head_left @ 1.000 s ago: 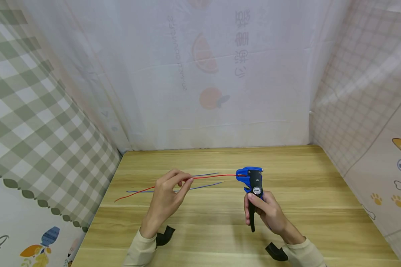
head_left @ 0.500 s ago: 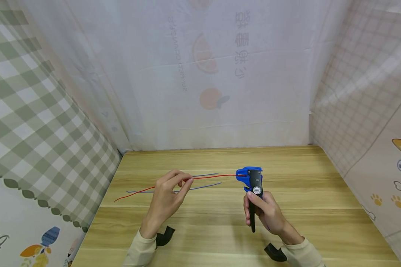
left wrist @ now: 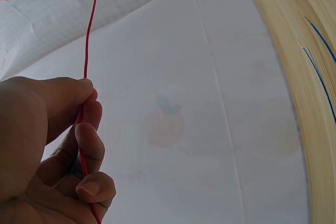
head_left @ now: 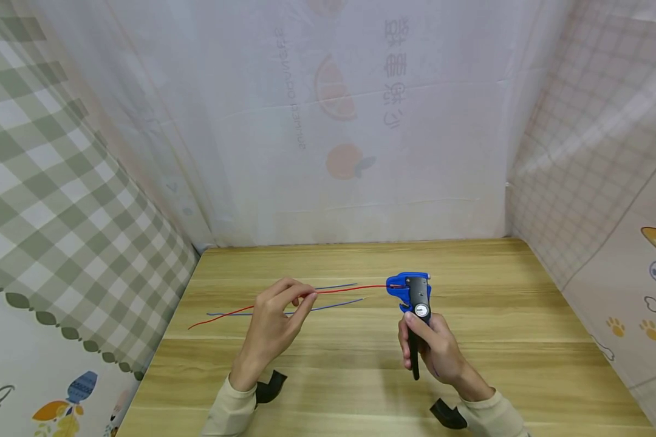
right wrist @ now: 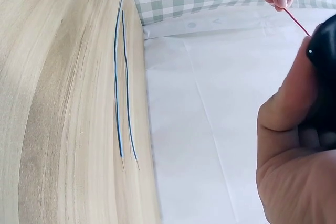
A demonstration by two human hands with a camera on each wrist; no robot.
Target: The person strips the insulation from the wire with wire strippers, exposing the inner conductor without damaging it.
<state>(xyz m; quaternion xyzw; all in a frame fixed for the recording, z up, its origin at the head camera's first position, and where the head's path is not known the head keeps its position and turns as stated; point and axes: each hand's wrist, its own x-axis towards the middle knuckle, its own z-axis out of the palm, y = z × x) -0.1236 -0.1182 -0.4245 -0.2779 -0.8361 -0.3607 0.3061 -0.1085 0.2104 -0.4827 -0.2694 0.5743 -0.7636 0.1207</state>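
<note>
My left hand (head_left: 277, 318) pinches a thin red wire (head_left: 355, 288) between thumb and fingertips, held over the left part of the table. In the left wrist view, the red wire (left wrist: 87, 40) runs up from my fingertips to the blue head of the tool and down past my curled fingers. The wire's right end sits in the mouth of a blue and black wire stripper (head_left: 417, 294). My right hand (head_left: 440, 349) grips this stripper by its black handles, thumb on the near side, head upward. Behind my right thumb, the black tool body (right wrist: 325, 77) fills the right wrist view's edge.
Two blue wires (right wrist: 116, 77) lie side by side on the wooden table (head_left: 350, 382), with thin bare ends. In the head view they pass behind my left hand. White cloth (head_left: 443, 200) hangs at the table's back edge, and a green checked cloth (head_left: 115, 224) at the left.
The stripper's handle end has swung very slightly right, and my right wrist has edged left. My left hand keeps its place on the red wire.
</note>
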